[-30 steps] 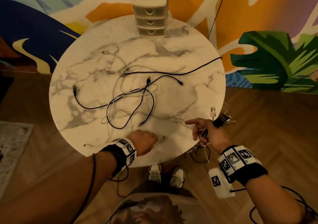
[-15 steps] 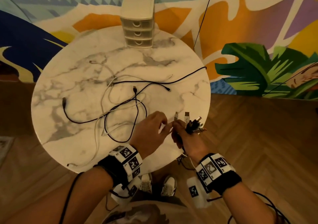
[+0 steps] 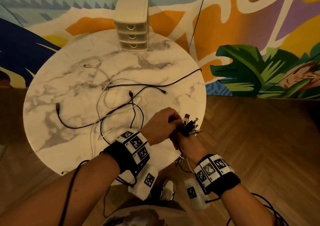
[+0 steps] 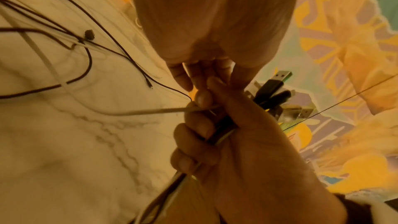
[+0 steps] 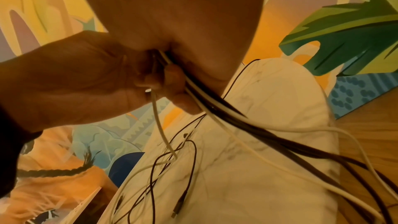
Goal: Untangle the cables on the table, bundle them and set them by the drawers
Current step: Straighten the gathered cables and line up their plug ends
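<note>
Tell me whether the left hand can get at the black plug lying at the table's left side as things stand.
Probably, but not at once: the left hand pinches a white cable at the right hand's bundle. The black plug lies uncovered on the table.

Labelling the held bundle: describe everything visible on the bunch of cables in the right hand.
The cable bunch mixes black and white cords, gripped in the right hand at the table's near right edge. USB plugs fan out above the fist, metal tips showing; the cords trail below. The left hand presses a white cable in.
</note>
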